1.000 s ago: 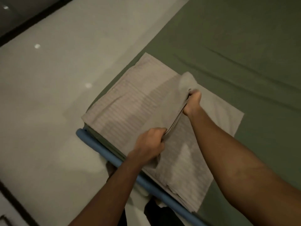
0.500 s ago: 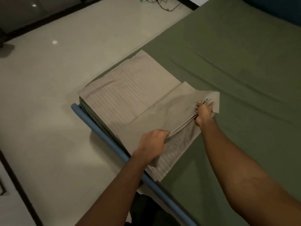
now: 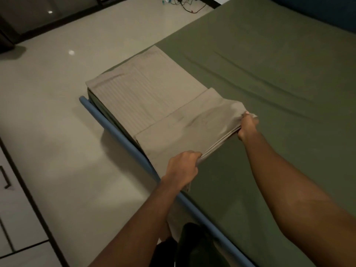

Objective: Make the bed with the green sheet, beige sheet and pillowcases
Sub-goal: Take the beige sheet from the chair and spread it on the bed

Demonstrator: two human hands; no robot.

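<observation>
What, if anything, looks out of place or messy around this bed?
Nothing looks damaged or spilled. The green sheet shows long creases, the beige sheet lies only partly unfolded on one corner of it, and loose cables trail across the floor at the top of the view.

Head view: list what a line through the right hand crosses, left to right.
floor → blue rail → beige sheet → right hand → green sheet
</observation>
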